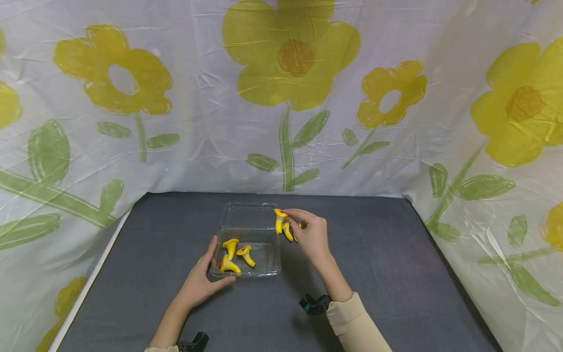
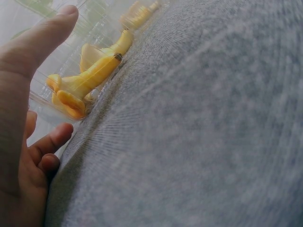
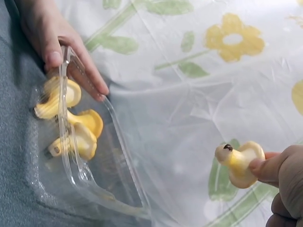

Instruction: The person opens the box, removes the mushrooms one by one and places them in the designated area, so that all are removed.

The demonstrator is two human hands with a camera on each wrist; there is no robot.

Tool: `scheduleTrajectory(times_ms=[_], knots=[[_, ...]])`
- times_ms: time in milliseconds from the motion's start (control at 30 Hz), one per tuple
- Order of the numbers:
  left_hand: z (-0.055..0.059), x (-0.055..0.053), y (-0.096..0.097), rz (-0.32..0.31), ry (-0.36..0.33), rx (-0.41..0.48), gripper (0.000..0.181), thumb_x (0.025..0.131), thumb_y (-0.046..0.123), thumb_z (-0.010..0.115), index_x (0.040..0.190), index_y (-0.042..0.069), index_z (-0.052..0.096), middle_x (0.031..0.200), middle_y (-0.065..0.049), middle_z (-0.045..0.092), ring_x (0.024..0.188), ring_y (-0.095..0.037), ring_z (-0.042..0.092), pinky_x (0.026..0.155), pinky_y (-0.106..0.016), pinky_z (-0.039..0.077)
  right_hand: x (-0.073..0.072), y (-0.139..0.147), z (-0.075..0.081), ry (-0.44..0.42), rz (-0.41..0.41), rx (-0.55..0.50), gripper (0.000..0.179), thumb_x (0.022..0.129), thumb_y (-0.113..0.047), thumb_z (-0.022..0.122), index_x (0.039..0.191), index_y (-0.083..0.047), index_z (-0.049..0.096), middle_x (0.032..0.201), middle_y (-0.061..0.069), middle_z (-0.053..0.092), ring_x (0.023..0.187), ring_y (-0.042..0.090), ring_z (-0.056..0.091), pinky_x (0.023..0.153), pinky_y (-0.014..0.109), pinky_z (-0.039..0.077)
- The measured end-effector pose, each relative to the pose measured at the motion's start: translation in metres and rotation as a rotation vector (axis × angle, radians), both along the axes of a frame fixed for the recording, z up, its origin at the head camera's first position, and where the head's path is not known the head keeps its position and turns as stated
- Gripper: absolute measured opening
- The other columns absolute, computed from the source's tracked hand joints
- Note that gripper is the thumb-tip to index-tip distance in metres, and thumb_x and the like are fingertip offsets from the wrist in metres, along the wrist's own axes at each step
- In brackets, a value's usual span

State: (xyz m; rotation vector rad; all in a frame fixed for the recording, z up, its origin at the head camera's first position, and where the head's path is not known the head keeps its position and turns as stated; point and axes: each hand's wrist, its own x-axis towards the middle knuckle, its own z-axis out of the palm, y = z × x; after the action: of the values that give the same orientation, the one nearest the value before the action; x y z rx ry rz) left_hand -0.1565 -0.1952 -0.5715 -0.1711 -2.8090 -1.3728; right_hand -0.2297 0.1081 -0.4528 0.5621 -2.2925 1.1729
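Note:
My right hand (image 1: 311, 233) pinches a yellow trumpet-shaped mushroom (image 1: 279, 221) between thumb and fingertips, above the right back corner of a clear plastic container (image 1: 268, 270). The right wrist view shows this mushroom (image 3: 241, 163) held by its cap, its dark-tipped stem pointing away from the fingers. My left hand (image 1: 198, 283) rests against the container's left front corner, thumb along the front and fingers along the left side. Inside the container lie three similar mushrooms (image 1: 246, 255), towards its left and middle. Another mushroom (image 1: 287, 231) shows beside the right hand, partly hidden by it.
The container's clear lid (image 1: 250, 214) is folded back behind it. Everything stands on a dark grey cloth-covered table (image 1: 167, 244). A white curtain (image 1: 198, 146) with printed yellow flowers surrounds the table's back and sides. Each wrist wears a black strap (image 1: 314, 304).

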Motion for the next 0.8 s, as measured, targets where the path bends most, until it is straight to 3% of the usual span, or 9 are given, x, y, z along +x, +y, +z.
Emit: scheduleTrajectory(times_ms=[167,267,500,800], knots=[[-0.001,-0.002,-0.002,-0.004,0.004,0.004,0.125,0.083,0.047,0.091,0.173,0.018,0.009,0.11,-0.005,0.053,0.115,-0.031,0.048,0.096,-0.056,0.042,-0.003,0.007,-0.001,-0.013,-0.021,-0.014,0.02,0.092,-0.003,0.082,0.111,-0.007,0.085,0.107,0.008,0.081,0.041,-0.006,0.019,0.042,0.022,0.026],[-0.001,-0.003,-0.003,-0.01,0.006,0.005,0.125,0.083,0.046,0.091,0.173,0.018,0.009,0.1,-0.002,0.05,0.109,-0.029,0.049,0.091,-0.053,0.041,-0.004,0.01,0.0,-0.018,-0.029,-0.013,0.018,0.094,-0.006,0.08,0.112,-0.007,0.084,0.107,0.009,0.081,0.04,-0.005,0.02,0.042,0.022,0.027],[-0.001,-0.004,-0.003,-0.017,0.009,0.006,0.125,0.083,0.046,0.091,0.173,0.016,0.009,0.096,-0.001,0.048,0.1,-0.024,0.049,0.087,-0.05,0.038,-0.007,0.016,-0.001,-0.039,-0.049,-0.014,0.017,0.095,-0.008,0.08,0.112,-0.009,0.085,0.108,0.008,0.081,0.04,-0.003,0.019,0.042,0.023,0.026],[0.0,-0.004,-0.004,-0.015,-0.007,0.0,0.125,0.084,0.048,0.09,0.173,0.018,0.008,0.105,-0.003,0.051,0.111,-0.029,0.049,0.092,-0.054,0.042,-0.008,0.024,-0.006,-0.047,-0.072,-0.041,0.017,0.094,-0.005,0.08,0.111,-0.006,0.085,0.107,0.009,0.081,0.04,-0.003,0.02,0.042,0.022,0.025]])
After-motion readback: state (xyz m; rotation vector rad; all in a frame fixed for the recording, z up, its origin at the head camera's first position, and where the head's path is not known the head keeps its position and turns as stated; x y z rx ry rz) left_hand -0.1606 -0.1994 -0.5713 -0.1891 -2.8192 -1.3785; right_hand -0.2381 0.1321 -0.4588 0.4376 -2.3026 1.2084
